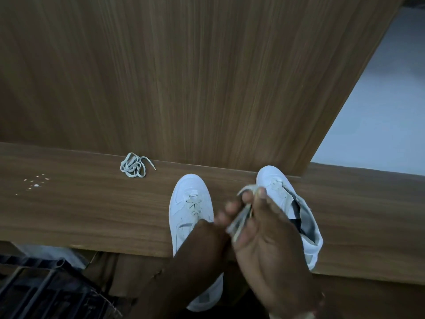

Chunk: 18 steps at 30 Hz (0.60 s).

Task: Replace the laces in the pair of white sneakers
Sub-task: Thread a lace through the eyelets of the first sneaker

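Two white sneakers stand toe-away on a wooden shelf (92, 203). The left sneaker (187, 203) has a pale lace crossed through its front eyelets. The right sneaker (289, 203) shows an open tongue and dark lining with almost no lacing. Between them I hold a bunched pale lace (241, 222): my right hand (264, 245) pinches it with thumb up, and my left hand (207, 238) grips its lower part, blurred. A second loose lace (134, 168) lies coiled on the shelf, to the left at the back.
A tall wooden panel (207, 77) rises behind the shelf. Pale floor (379, 111) shows at right. A dark slatted crate (41, 288) sits below the shelf's front edge at lower left. Small white specks (34, 183) dot the shelf at left.
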Available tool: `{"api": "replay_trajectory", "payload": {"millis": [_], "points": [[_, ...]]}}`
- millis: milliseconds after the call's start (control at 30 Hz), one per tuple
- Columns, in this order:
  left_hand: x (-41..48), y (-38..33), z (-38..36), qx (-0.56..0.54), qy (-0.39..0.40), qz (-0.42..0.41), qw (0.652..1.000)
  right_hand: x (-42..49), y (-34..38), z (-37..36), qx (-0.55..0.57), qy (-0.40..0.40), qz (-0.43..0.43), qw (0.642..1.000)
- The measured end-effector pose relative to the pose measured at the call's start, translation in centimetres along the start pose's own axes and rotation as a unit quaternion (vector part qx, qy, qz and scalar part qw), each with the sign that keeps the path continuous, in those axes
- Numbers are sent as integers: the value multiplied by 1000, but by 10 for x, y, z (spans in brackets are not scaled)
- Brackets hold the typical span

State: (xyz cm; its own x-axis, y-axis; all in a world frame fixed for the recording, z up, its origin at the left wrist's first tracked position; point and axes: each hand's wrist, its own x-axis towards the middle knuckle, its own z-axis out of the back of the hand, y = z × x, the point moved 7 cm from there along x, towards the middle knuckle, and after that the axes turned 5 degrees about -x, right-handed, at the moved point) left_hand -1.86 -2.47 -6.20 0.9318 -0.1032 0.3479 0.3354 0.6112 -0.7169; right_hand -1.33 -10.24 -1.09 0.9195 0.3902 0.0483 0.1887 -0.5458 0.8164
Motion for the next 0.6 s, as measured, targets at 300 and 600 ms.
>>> {"api": "replay_trajectory", "payload": {"millis": [300,600], "points": [[3,18,43,87,-21,-49,995,26,-37,27,-698,79,28,711],[-1,44,27,-191,-57,71,977,2,-46,25,-206,15,-272,940]]}}
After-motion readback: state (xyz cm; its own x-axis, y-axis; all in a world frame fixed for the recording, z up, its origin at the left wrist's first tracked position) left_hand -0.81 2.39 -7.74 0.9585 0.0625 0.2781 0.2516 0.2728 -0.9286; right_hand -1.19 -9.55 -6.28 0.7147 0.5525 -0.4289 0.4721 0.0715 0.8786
